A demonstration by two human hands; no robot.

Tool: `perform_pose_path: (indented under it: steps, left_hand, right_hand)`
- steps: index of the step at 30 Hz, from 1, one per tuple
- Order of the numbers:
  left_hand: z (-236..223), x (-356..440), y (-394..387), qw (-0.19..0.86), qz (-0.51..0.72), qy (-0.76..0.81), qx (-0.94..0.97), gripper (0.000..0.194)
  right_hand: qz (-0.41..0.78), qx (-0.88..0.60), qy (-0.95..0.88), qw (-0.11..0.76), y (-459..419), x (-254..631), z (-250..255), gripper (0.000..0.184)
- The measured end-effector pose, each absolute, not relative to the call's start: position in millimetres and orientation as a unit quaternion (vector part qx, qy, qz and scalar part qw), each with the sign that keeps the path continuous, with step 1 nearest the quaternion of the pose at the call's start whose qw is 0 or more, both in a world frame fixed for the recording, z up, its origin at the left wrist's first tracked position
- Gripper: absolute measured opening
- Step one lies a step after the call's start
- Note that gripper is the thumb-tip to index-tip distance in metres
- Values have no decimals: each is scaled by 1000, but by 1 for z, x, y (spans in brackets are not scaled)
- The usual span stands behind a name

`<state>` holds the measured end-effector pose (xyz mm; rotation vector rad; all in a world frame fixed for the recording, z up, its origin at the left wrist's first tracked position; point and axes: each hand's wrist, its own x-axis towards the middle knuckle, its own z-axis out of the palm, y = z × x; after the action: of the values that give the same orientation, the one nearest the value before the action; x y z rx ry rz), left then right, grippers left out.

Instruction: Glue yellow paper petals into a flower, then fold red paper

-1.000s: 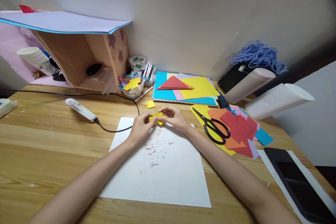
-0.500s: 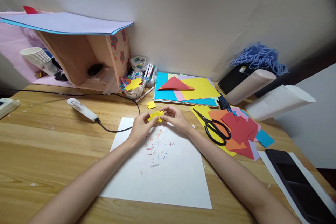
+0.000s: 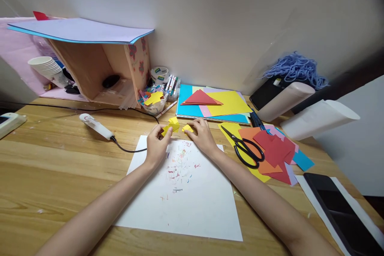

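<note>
1. Left of the white sheet (image 3: 195, 212): glue gun (image 3: 96, 127), its black cable (image 3: 129, 151) running up to the sheet; part of the cable is hidden behind your left hand.
2. Over the sheet's far-left part: your left hand (image 3: 156, 150), thumb and fingers nearly closed, pinching the left yellow piece (image 3: 166, 129). Your fingers cover part of it. More yellow paper (image 3: 174, 121) shows right behind, beyond the sheet; can't tell where one ends and the other starts.
3. At the sheet's far edge, right of your left hand: your right hand (image 3: 204, 138), narrow pinch on the small right yellow piece (image 3: 188, 128). Fingers curled, some hidden; piece partly covered. The hands are apart. Can't tell how high either piece sits.
4. Right of the sheet: black-handled scissors (image 3: 246, 148) on coloured paper pieces (image 3: 274, 148).
5. Farther right of the sheet, nearer you: phone (image 3: 342, 212), cut off at the bottom.
</note>
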<state>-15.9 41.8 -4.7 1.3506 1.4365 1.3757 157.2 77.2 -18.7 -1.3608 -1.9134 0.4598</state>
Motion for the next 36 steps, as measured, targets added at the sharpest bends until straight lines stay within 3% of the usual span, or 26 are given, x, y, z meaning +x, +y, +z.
perform_pose_path:
  steps: [10,15,22,26,36]
  left_hand:
    - [-13,-15,46,371,531,551,527,18]
    - [-12,-15,45,376,536,545,523,17]
    - [-9,-16,45,390,542,544,507,20]
    - [-11,-16,45,396,542,544,504,21]
    - [-9,-17,45,413,540,529,508,25]
  right_hand:
    - [224,-465,-746,421,72,158,-11,8]
    - [198,-423,-802,373,69,158,-6,2]
    - [188,-510,-759,358,79,166,-12,22]
    - [204,-531,-747,343,83,170,-15,19]
    - [420,-477,-630,446,81,166,-14,27]
